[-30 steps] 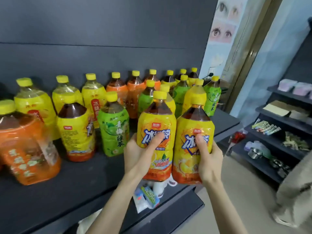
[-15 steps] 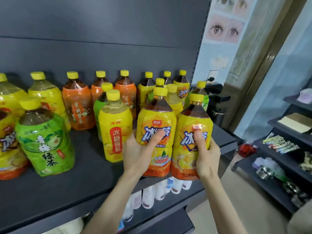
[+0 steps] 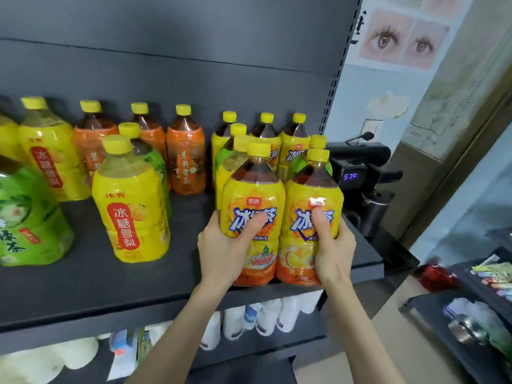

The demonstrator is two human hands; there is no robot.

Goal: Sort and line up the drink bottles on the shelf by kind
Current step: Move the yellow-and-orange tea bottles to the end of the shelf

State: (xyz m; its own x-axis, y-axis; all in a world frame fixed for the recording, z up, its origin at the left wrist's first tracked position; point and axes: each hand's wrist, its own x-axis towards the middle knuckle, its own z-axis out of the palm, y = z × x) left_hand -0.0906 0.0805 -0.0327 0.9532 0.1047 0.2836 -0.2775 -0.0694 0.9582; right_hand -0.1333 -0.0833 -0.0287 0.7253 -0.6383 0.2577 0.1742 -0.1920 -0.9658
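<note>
Two yellow-capped plastic iced-tea bottles with yellow-and-orange labels stand upright, side by side and touching, at the front edge of the dark grey shelf (image 3: 110, 286), near its right end. The left hand (image 3: 221, 250) grips the left bottle (image 3: 253, 206), thumb across the label. The right hand (image 3: 333, 253) grips the right bottle (image 3: 311, 206) likewise. A yellow pear-drink bottle (image 3: 133, 203) stands apart to the left.

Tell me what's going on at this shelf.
A person is sorting drinks. The left hand grips one iced tea bottle and the right hand grips a second iced tea bottle, side by side at the shelf's front edge. Matching bottles stand behind them; orange jasmine tea, yellow pear drink and green tea bottles sit further left, mixed together.
</note>
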